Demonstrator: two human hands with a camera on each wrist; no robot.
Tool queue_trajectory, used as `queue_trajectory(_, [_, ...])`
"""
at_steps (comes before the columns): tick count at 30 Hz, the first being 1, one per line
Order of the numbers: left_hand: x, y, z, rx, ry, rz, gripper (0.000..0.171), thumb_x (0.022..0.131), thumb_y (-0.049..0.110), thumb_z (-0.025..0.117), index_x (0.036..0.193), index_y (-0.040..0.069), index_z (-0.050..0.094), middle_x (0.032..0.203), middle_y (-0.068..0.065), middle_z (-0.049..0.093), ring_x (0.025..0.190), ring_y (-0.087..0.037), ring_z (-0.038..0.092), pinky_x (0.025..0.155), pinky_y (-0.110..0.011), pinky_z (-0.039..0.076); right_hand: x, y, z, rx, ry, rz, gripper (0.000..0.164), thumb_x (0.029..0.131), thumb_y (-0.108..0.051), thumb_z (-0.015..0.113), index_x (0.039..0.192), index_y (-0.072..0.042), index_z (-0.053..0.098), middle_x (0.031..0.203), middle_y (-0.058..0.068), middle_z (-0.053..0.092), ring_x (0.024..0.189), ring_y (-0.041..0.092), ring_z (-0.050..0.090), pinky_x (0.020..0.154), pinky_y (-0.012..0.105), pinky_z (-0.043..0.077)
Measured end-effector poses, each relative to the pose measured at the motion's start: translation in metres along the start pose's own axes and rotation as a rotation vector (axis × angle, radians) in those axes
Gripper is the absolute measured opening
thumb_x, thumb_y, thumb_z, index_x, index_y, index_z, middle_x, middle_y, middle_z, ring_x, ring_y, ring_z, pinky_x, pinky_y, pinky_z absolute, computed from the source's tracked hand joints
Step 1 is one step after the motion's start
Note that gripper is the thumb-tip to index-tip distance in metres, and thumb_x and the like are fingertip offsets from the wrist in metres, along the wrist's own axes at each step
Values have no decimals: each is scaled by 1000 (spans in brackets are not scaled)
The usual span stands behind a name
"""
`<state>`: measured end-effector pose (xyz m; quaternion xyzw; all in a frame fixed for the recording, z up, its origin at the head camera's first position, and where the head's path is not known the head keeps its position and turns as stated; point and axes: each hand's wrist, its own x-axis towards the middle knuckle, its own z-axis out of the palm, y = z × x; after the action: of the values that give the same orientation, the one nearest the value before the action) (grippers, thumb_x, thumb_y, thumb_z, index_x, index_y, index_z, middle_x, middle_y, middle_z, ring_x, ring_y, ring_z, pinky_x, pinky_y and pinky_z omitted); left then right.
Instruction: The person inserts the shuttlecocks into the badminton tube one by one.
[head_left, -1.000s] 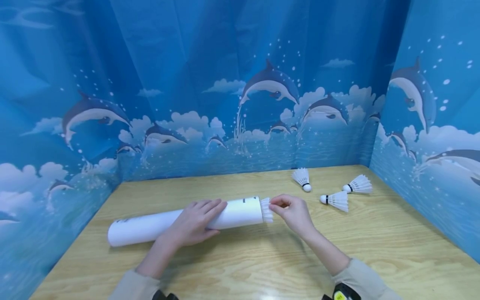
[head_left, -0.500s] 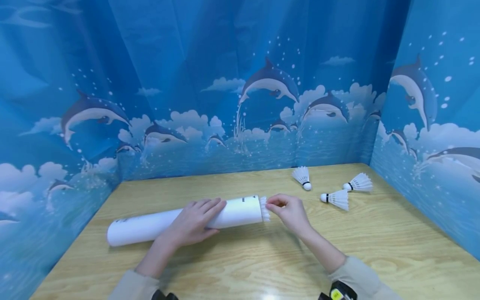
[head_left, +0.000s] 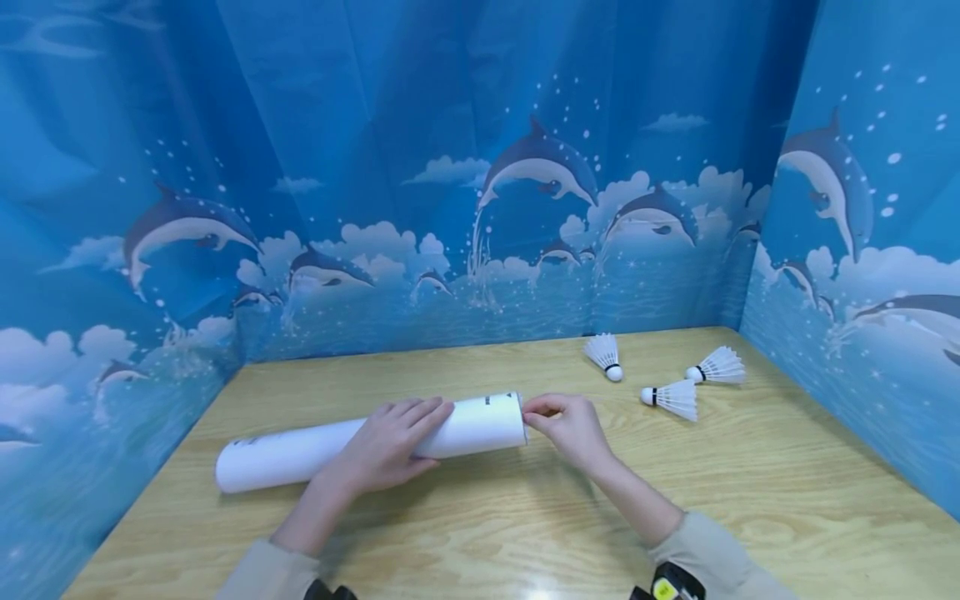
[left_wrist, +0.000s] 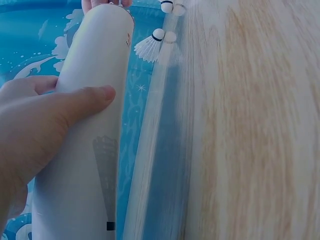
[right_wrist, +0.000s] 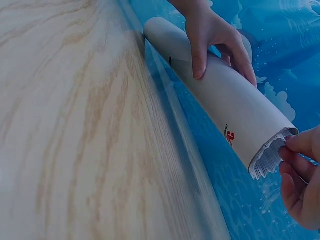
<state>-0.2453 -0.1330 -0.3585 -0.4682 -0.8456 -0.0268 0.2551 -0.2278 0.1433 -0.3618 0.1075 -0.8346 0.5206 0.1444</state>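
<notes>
A white shuttlecock tube (head_left: 480, 427) lies slantwise on the table, and my left hand (head_left: 397, 443) grips it from above near its middle. In the left wrist view the thumb (left_wrist: 90, 100) lies across the tube's side. My right hand (head_left: 573, 429) is at the tube's right-hand mouth. There, in the right wrist view, thumb and forefinger (right_wrist: 300, 142) pinch the feather edge of a shuttlecock (right_wrist: 272, 156). Most of that shuttlecock is hidden inside the tube; its jagged skirt edge shows at the opening.
Three loose shuttlecocks lie at the back right: one upper-left shuttlecock (head_left: 603, 357), one nearer shuttlecock (head_left: 675, 400) and one farther right shuttlecock (head_left: 720, 367). A blue dolphin-print curtain (head_left: 420, 167) borders the wooden table (head_left: 480, 533) at the back and right.
My right hand has moved left toward the tube, and the shuttlecock's skirt has slid into the mouth until hardly any shows in the head view. The left hand stays put.
</notes>
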Motion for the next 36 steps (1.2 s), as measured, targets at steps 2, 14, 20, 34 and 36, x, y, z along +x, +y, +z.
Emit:
queue_trajectory(2, [0,0,0,0,-4,-3,83,69,37,80,138,8,43,128,-11,54,108,-29,56,82,-46,51,0,0,1,3,-1,-4,6,78,1,70,82,-2,72,78,6,70,74,15,62,60,23,49])
queue_trajectory(14, [0,0,1,-6,-22,-21,83,69,37,80,138,9,43,129,-11,54,109,-29,55,82,-46,51,-1,-2,3,-28,-28,22,8,78,1,68,84,-1,73,80,7,70,79,19,64,65,27,52])
queue_trajectory(20, [1,0,0,-7,-31,-30,83,69,37,80,138,10,43,129,-11,53,109,-29,55,82,-47,51,-1,-3,1,-26,-51,51,7,81,0,67,86,-3,72,82,6,70,80,17,62,67,30,50])
queue_trajectory(34, [2,-1,-1,-14,-17,-33,82,69,38,80,137,9,45,130,-11,53,110,-29,55,84,-48,49,-1,-4,-15,58,-129,97,14,86,-3,62,96,3,68,86,9,69,78,18,63,71,38,53])
queue_trajectory(36, [2,0,-2,-15,-17,-34,82,69,38,80,138,9,44,130,-11,53,110,-29,55,85,-48,49,0,-2,-19,44,-129,94,14,86,-4,62,97,3,68,85,8,69,77,17,62,69,35,53])
